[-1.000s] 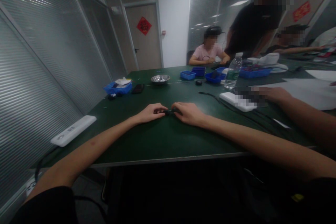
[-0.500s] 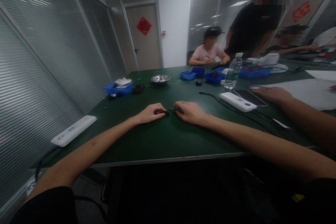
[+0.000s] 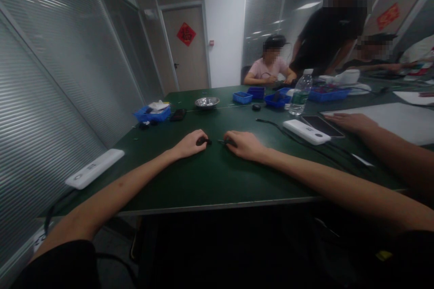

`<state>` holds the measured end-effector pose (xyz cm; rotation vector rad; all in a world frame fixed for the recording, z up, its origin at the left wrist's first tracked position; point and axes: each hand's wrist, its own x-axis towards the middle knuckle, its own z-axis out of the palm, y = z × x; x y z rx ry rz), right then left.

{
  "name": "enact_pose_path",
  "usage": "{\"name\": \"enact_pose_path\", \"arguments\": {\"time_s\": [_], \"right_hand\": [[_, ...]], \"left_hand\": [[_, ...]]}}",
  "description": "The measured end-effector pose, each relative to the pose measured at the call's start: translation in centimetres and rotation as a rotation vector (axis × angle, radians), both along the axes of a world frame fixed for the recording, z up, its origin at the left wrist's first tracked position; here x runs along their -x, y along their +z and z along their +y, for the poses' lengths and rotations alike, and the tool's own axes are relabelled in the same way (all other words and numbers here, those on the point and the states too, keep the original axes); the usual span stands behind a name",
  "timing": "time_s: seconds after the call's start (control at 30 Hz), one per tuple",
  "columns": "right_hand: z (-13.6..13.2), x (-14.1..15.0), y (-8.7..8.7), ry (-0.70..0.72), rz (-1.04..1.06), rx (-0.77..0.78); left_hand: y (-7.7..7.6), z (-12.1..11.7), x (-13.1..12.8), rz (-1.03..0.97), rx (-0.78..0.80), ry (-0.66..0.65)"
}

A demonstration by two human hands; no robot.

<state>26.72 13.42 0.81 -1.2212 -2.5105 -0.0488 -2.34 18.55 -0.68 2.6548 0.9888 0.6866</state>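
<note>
My left hand (image 3: pixel 186 145) rests low over the green table (image 3: pixel 203 180), its fingers closed on a small black piece (image 3: pixel 203 141) that sticks out to the right. What kind of piece it is cannot be made out. Just to the right, my right hand (image 3: pixel 248 146) is wrapped round a dark-handled tool (image 3: pixel 230 142) that looks like a small screwdriver. Its thin metal shaft points left, at the black piece. A narrow gap separates the shaft from the piece. My palm hides most of the handle.
White power bank (image 3: pixel 307 132) with cables lies right, near a phone (image 3: pixel 322 126) and another person's hand (image 3: pixel 352 123). Farther back stand a bottle (image 3: pixel 301 92), blue trays (image 3: pixel 242 97) and a metal bowl (image 3: pixel 207 103). Left are another blue tray (image 3: pixel 159 114) and a white power bank (image 3: pixel 95 169).
My left hand has moved slightly left with the black piece, widening the gap to the tool's tip. My right hand stays put. At right, the other person's paper and hand have shifted a little.
</note>
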Motion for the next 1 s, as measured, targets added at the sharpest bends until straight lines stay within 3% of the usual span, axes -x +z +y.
{"name": "enact_pose_path", "arguments": {"time_s": [0.23, 0.5, 0.7, 1.0], "right_hand": [[-0.3, 0.0, 0.3, 0.012, -0.004, 0.009], [-0.1, -0.2, 0.2, 0.017, -0.01, 0.018], [-0.2, -0.2, 0.2, 0.021, -0.001, 0.009], [-0.1, -0.3, 0.2, 0.03, 0.003, 0.015]], "left_hand": [[-0.5, 3.2, 3.1, 0.054, -0.035, 0.289], [0.0, 6.9, 9.9, 0.158, -0.029, 0.637], [0.5, 8.1, 15.0, 0.091, 0.067, 0.876], [2.0, 8.7, 20.4, 0.055, 0.215, 1.008]]}}
